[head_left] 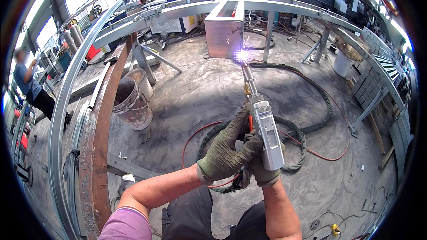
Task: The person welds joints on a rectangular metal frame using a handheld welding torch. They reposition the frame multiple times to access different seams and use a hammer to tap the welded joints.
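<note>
A silver handheld welding gun (269, 135) points away from me, and its nozzle meets the lower right corner of a metal box section (223, 38). A bright violet-white arc (241, 56) with sparks burns at that corner and hides the exact contact. My left hand (226, 149), in a green work glove, is closed around the front of the gun beside an orange part. Beneath the gun body my right hand (263, 171), gloved alike, grips its handle; the gun covers most of those fingers.
A dark sleeved hose (327, 106) and a red cable loop over the concrete floor. Left stand a rusty beam (100, 151), long steel profiles (66, 93) and two dirty buckets (133, 104). A curved steel frame (178, 12) crosses ahead. Another person (31, 80) stands far left.
</note>
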The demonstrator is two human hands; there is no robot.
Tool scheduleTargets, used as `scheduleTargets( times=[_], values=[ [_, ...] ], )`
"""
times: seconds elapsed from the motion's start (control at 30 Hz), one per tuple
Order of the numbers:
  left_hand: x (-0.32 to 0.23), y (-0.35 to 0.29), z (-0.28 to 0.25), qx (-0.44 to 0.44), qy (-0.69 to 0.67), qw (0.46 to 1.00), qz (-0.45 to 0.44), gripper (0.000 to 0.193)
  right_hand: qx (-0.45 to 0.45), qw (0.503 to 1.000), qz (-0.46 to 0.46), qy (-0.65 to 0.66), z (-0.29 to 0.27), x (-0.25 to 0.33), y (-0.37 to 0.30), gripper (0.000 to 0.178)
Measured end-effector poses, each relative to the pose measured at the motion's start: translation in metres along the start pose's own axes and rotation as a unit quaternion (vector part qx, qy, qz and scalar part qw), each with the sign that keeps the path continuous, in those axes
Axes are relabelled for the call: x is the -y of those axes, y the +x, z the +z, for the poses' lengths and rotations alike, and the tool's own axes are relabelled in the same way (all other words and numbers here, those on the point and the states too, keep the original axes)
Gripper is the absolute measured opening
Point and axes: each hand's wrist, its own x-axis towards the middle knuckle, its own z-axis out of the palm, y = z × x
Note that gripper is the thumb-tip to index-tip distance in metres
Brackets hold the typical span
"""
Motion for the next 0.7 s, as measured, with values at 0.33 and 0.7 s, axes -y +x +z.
scheduleTargets(
  times=[0.33,0.7],
  values=[
    [0.0007,0.0001,0.0029,-0.026,-0.021,0.999,0.017,0.082,0.003,1.0,0.005,0.01,0.0027,-0.0102,-0.0046,0.028],
    [-0.0013,-0.0032,-0.0031,0.0,0.012,1.0,-0.006,0.089,0.008,0.999,-0.007,-0.038,0.002,-0.0071,-0.0012,0.024]
  ],
)
